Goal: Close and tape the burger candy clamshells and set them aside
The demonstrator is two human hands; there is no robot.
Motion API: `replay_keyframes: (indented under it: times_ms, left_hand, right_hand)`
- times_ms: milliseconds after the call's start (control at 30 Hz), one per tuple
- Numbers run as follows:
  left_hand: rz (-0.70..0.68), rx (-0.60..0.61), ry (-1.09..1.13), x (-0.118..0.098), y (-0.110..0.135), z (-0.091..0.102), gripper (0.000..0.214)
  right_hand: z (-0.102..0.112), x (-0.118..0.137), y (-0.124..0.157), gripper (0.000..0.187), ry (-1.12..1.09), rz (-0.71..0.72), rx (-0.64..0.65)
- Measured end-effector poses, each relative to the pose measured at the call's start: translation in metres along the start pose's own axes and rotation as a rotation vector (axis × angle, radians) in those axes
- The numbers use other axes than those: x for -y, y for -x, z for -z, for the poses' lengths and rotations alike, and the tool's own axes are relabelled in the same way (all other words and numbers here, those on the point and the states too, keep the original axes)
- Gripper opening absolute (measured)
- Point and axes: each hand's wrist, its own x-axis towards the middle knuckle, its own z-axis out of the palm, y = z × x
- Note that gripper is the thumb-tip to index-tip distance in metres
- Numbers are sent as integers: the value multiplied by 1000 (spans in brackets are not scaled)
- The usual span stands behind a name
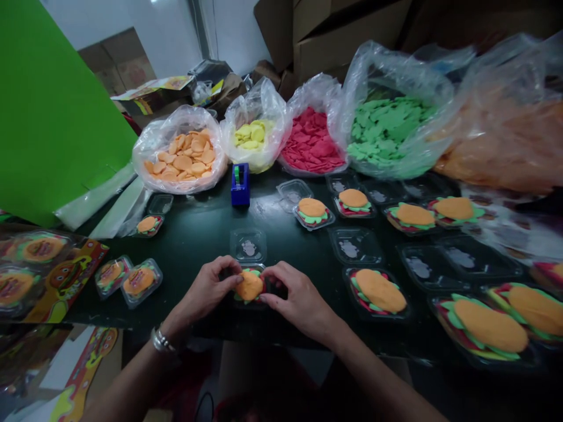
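A toy burger (250, 286) with an orange bun and green frill sits in a small clear plastic box, whose lid (248, 245) is folded open behind it. My left hand (210, 288) pinches the bun's left edge between thumb and fingers. From the other side, my right hand (299, 298) has curled fingers and thumb around the right edge of the burger in its box. Reddish layers show under the bun; the box's front is partly hidden by my hands.
Plastic bags along the back hold orange discs (188, 158), yellow discs (250, 136), red pieces (312, 140) and green pieces (387, 129). A blue tape dispenser (240, 186) stands before them. Several open boxed burgers (380, 291) lie right; two closed boxes (141, 282) lie left near printed packaging (65, 275).
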Motion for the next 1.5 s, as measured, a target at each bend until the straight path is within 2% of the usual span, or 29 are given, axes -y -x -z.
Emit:
replay_keyframes:
  times_ms: [167,267,467,567,667,767,833,867,933,1000,1067,1267,1500]
  left_hand:
    - [-69,-27,124,7,4,-1,9]
    - [-101,-31,117,8,5,-1,7]
    - [-45,-84,-205,2,4,-11,5]
    - [-21,-67,-383,-3,4,-13,9]
    - [-25,-67,-400,-6,3,-5,11]
    - [-35,-203,-308,-5,-8,12,18]
    - [-90,-283,-359,-5,-25,22,22]
    - [-129,-266,-413,-5,-35,24,25]
    - [-167,-127,-498,-6,-57,26,36]
    - [-148,30,-520,-7,-77,25,45]
    - [-122,106,-514,-5,-91,22,45]
    - [-146,67,-517,8,-102,16,29]
    - [-177,54,-513,15,-101,17,28]
  right_hand:
    - [2,5,-13,24,25,114,46]
    - [0,6,-19,29,44,113,58]
    - [-6,7,-29,23,74,35,84]
    - [-5,3,-31,19,125,37,46]
    - [2,-5,-23,12,8,28,-26]
    - [2,-9,-4,13,-42,-38,-158]
    - [-8,-6,10,17,11,8,-212]
    - [-15,-2,14,22,50,76,-219]
    - [-30,5,19,33,157,249,-210]
    - [-42,11,16,41,282,386,-190]
    - [-48,12,9,42,380,463,-159]
    - [-45,6,-8,27,469,577,32]
    - [-44,2,-11,30,449,612,40]
